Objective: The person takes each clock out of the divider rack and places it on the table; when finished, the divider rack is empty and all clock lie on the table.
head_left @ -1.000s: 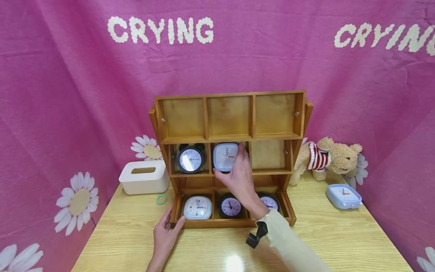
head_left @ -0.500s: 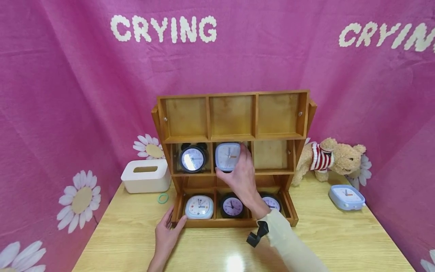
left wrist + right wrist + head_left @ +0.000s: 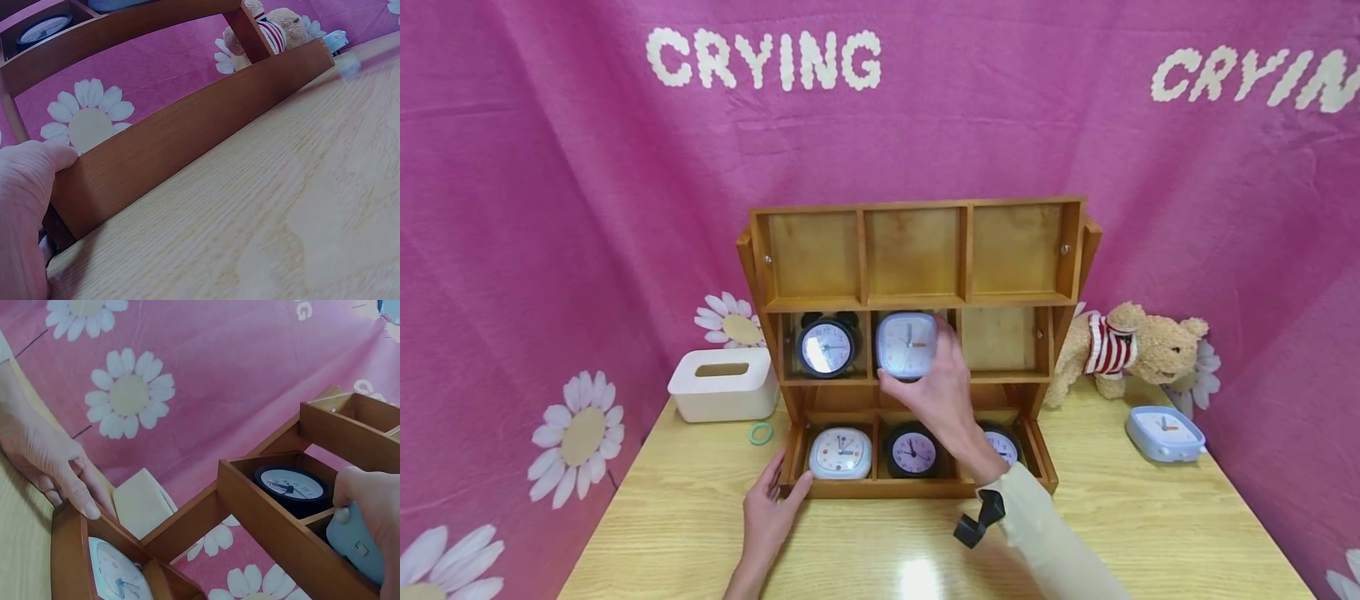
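My right hand (image 3: 942,387) grips a light blue alarm clock (image 3: 904,343) by its right side and lower edge, at the middle compartment of the middle tier of a wooden shelf (image 3: 917,490). The right wrist view shows the thumb against the blue clock's (image 3: 356,544) side. My left hand (image 3: 767,512) holds the shelf's front left corner, its thumb over the rim in the left wrist view. A black twin-bell clock (image 3: 826,346) fills the compartment to the left. Below stand a white-faced pale blue clock (image 3: 841,453) and a black round clock (image 3: 913,452).
Another black clock (image 3: 1002,447) sits bottom right, partly behind my right wrist. On the table are a white tissue box (image 3: 724,398), a green ring (image 3: 761,433), a teddy bear (image 3: 1150,350) in a striped shirt and a blue clock (image 3: 1165,435). A pink curtain hangs behind.
My right hand and the light blue clock have shifted slightly right, and the clock face catches the light differently. My left hand stays on the shelf corner. The head view has moved a little.
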Demonstrator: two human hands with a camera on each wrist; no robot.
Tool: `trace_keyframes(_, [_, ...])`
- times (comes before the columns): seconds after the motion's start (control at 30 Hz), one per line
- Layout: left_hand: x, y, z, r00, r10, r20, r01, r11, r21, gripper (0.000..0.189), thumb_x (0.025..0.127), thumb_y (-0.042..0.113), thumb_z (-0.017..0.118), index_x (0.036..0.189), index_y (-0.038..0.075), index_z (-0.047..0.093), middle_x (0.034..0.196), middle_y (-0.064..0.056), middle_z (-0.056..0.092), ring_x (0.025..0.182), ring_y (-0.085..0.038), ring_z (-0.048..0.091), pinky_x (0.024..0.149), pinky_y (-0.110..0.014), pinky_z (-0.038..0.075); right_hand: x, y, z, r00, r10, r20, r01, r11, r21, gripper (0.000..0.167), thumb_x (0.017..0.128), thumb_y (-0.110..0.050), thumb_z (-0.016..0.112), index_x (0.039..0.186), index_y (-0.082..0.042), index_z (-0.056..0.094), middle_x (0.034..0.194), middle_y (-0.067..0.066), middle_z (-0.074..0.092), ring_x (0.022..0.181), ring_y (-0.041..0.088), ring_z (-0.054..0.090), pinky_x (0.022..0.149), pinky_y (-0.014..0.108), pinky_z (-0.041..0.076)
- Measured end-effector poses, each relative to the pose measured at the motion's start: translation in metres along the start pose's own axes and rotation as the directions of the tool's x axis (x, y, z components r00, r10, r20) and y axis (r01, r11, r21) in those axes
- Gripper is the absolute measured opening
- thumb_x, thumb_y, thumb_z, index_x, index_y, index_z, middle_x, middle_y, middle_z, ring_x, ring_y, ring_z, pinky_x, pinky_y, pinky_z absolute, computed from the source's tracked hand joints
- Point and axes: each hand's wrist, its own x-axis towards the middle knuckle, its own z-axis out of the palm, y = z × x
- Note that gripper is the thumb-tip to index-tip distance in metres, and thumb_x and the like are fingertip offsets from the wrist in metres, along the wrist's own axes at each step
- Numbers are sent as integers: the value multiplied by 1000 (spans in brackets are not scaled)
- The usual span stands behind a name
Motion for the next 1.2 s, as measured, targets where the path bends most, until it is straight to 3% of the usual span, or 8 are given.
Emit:
trace_keyframes(0.3, [3,1,1,1000,10,1,-10,1000,-4,69,90,21,85,149,-1,54,146,-25,58,138,-38,54,116,-46,40,-6,-3,-18,999,-31,-21,31,999,34,111,66,-39,93,154,2,40,138,20,57,112,36,61,89,55,59])
trace_keyframes(0.5, [2,-1,1,1000,8,0,-8,1000,-1,69,90,19,85,148,-2,55,145,-26,59,137,-38,55,116,-46,40,-18,0,-33,1000,-20,-6,20,998,61,114,66,-39,92,157,0,37,150,21,50,123,39,57,96,59,56])
trace_keyframes(0.93, [-1,-3,2,1000,-1,-3,1,1000,8,69,90,19,84,148,-3,54,146,-27,57,138,-40,54,116,-48,39,-38,19,-79,998,4,-58,1,996,88,114,62,-28,94,158,1,39,153,24,48,134,41,51,104,62,47])
trace_keyframes(1.07, [-1,-4,1,1000,0,-12,1,1000,31,69,90,19,84,147,-3,55,145,-28,57,137,-42,54,116,-49,40,-43,31,-97,998,24,-62,-19,996,84,114,62,-24,95,159,-2,39,152,23,50,133,37,51,103,52,46])
trace_keyframes(1.2, [0,-3,1,1000,4,-16,-3,999,35,69,90,19,84,147,-3,55,145,-28,57,137,-42,54,116,-49,40,-47,45,-116,996,43,-80,-37,997,71,112,63,-18,94,159,-3,40,151,23,52,129,34,53,100,23,42])
